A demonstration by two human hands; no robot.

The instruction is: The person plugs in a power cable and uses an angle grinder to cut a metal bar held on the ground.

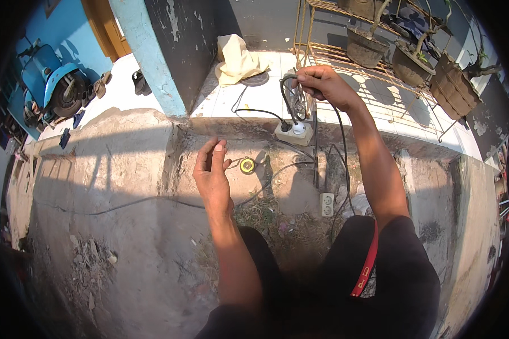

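High over the step, my right hand (pixel 325 85) pinches a black cable (pixel 340 127) between thumb and fingers. One side of this cable loops down toward a white power strip (pixel 304 137); the other hangs toward my knees. A black plug and a round white plug (pixel 298 128) sit in the strip. Close to my right fingertips is a bundle of thin wire (pixel 300 104), partly hidden. My left hand (pixel 212 172) is raised over the ground with fingers loosely bent and apart, holding nothing. Beside it lies a small round yellow-and-black object (pixel 247 165), its kind unclear.
A white double socket (pixel 327 204) lies near my knees among trailing cables. Cream cloth (pixel 236 59) covers something on the tiled step (pixel 203 99). Potted plants (pixel 367 46) stand by a rusty metal rack (pixel 333 53). A blue scooter (pixel 62 85) and footwear are at far left.
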